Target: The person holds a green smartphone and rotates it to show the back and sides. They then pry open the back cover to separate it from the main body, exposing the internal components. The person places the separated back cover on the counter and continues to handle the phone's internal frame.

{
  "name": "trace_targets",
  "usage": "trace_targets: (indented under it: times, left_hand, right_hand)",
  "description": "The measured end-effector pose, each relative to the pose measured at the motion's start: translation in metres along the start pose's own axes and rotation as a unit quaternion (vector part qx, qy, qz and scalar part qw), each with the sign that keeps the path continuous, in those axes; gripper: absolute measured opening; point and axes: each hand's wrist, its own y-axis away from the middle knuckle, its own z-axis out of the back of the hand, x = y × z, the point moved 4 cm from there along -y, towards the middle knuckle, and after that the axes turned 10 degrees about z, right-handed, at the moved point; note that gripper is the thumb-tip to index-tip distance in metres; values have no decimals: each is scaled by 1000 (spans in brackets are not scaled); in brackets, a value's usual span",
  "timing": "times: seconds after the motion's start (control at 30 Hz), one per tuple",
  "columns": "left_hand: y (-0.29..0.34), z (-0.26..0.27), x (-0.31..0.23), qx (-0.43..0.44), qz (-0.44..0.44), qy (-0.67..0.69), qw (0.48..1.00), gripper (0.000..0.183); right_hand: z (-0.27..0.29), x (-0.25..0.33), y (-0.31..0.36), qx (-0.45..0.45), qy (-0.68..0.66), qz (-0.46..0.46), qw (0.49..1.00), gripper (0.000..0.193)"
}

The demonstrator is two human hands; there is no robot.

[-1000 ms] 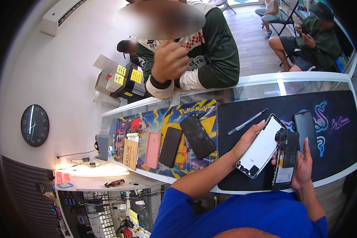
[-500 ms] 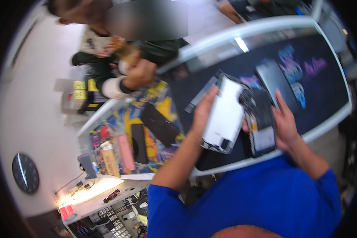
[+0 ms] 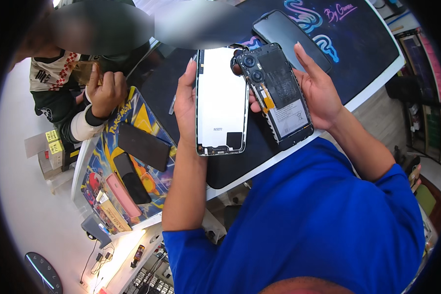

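Observation:
My left hand (image 3: 185, 100) grips the long edge of a white-backed phone screen panel (image 3: 222, 98), with a dark square near its lower corner. In my right hand (image 3: 321, 95) is an opened phone body (image 3: 285, 98) with its back cover off, showing two round camera lenses, an orange flex cable and a battery. Fingertips show between the two parts, at the body's left edge. The parts lie side by side above the dark desk mat (image 3: 225, 174), their upper ends close together; whether a cable joins them I cannot tell. Behind the body, a dark phone (image 3: 291, 41) lies on the mat.
Across the counter, a person's hand (image 3: 105, 90) holds a small brownish object. A colourful mat (image 3: 154, 130) at the left carries a dark slab (image 3: 144, 146), a black phone-like piece (image 3: 132, 179), a pink case (image 3: 123, 195) and a tan box (image 3: 113, 211). The white counter edge (image 3: 350, 100) runs near my right forearm.
The view has turned and shifted. The screen panel has gone from slanted to nearly upright in view, while the phone body now leans to the left at its top. Both hands keep their hold.

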Motion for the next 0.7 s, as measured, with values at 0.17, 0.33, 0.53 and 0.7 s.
trace_targets:
  times: [0.17,0.33,0.53,0.7]
  left_hand:
    - [-1,-6,1,68,16,47,996,64]
    - [-4,-6,0,83,28,68,994,65]
    - [-3,-13,2,94,45,103,989,66]
    - [-5,-12,0,90,34,81,992,64]
  right_hand:
    - [-3,1,2,12,3,9,1000,88]
    - [-5,5,6,7,-4,10,1000,88]
    - [-2,6,4,-12,65,22,998,92]
    - [-5,8,3,17,-3,9,1000,86]
